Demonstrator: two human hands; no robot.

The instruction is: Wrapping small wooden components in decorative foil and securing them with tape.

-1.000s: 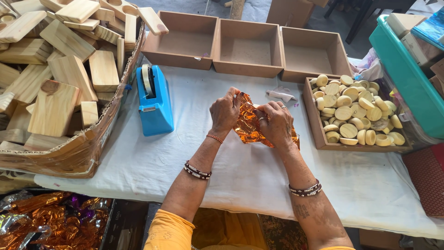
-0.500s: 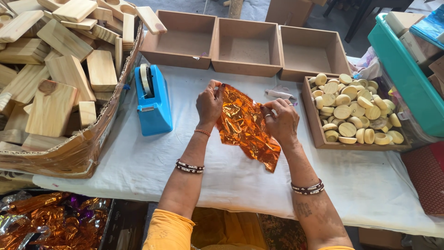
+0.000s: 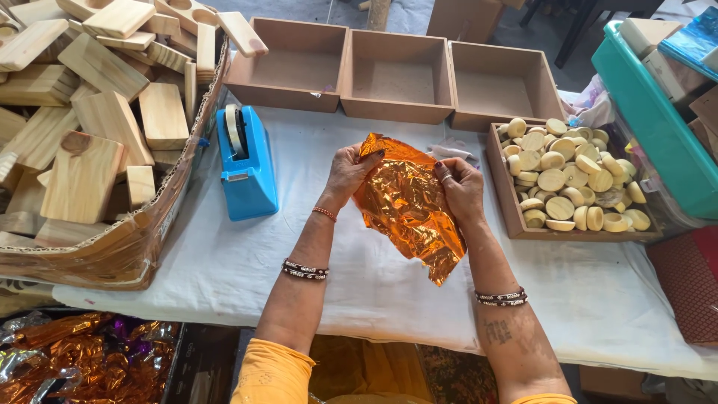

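Note:
A crinkled sheet of shiny orange foil [image 3: 410, 203] hangs spread out between my two hands above the white-covered table [image 3: 224, 254]. My left hand [image 3: 348, 173] pinches the foil's upper left edge. My right hand [image 3: 460, 187] grips its right edge, a ring on one finger. The lower corner of the foil droops toward me over the cloth.
A blue tape dispenser [image 3: 245, 163] stands left of my hands. A cardboard box of wooden blocks [image 3: 97, 112] fills the left side. Three empty wooden trays [image 3: 400, 71] line the back; a tray of round wooden pieces [image 3: 572, 183] sits right, a teal bin [image 3: 658, 120] beyond. Foil wrappers [image 3: 82, 359] lie below left.
The foil was bunched up between my hands a second ago. My hands have moved apart and lifted it, so the sheet now hangs unfolded and flatter.

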